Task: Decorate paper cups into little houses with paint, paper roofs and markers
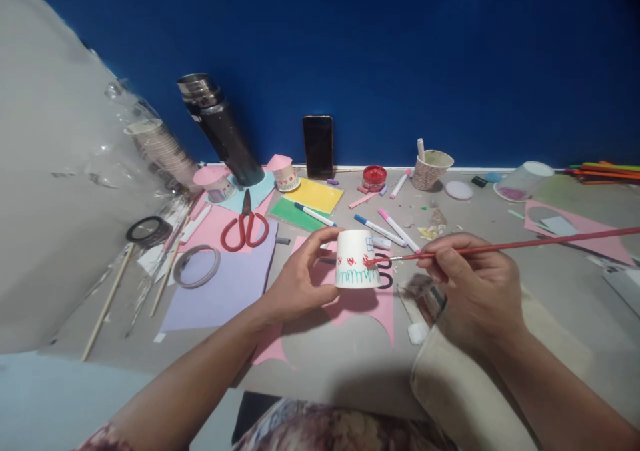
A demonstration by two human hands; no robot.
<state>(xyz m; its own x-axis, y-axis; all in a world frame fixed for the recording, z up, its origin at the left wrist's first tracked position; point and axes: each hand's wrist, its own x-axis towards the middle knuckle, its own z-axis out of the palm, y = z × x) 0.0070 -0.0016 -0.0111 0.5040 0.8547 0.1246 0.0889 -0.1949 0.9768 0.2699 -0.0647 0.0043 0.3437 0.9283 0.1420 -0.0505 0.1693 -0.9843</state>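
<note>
My left hand [300, 279] grips an upturned white paper cup [356, 256] above the table; the cup bears red marks and green zigzag grass. My right hand [473, 284] pinches a thin red-handled paintbrush [500, 246], whose red-loaded tip touches the cup's side. Pink paper [367, 304] lies under the cup, with black-handled scissors [385, 271] partly hidden behind it. A small pot of red paint [374, 176] stands farther back near the wall.
Red scissors [245, 228], tape rolls [197, 266], coloured papers and several markers [383, 228] lie across the table. A black flask [220, 128], a phone [318, 146], decorated cups [284, 171], a patterned cup [430, 168] and stacked cups [160, 146] stand at the back. Wooden sticks [107, 301] lie on the left.
</note>
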